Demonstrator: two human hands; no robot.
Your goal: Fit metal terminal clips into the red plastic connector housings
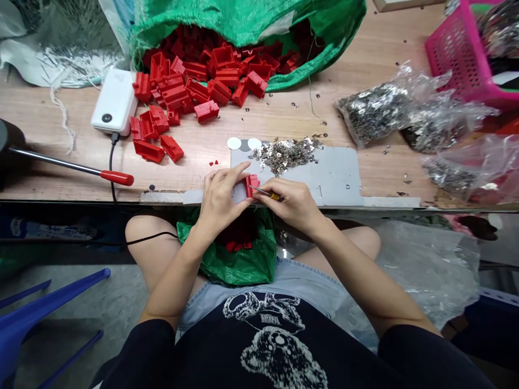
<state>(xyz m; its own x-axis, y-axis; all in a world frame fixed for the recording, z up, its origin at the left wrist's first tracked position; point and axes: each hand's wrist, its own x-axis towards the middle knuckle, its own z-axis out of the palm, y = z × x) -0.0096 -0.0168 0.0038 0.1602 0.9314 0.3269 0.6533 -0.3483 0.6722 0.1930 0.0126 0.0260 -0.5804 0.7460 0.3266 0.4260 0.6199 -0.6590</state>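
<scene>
My left hand (221, 197) is closed around a small red plastic housing (251, 185) at the table's front edge. A small screwdriver-like tool with a yellow and black handle (274, 196) is gripped in my right hand (294, 202). Its thin metal tip points at the red housing; I cannot tell whether the tip touches it. Just beyond my hands, a heap of small shiny metal pieces (286, 155) lies on a grey mat (338, 173). Below them, an open green bag (243, 270) on my lap holds more red pieces.
Red housings (174, 97) spill from a large green sack (243, 21) at the back. On the left are a white power bank (115, 102) with a cable and a red-tipped lever (117, 177). Plastic bags of metal pieces (373, 111) and a pink basket (458, 59) stand right.
</scene>
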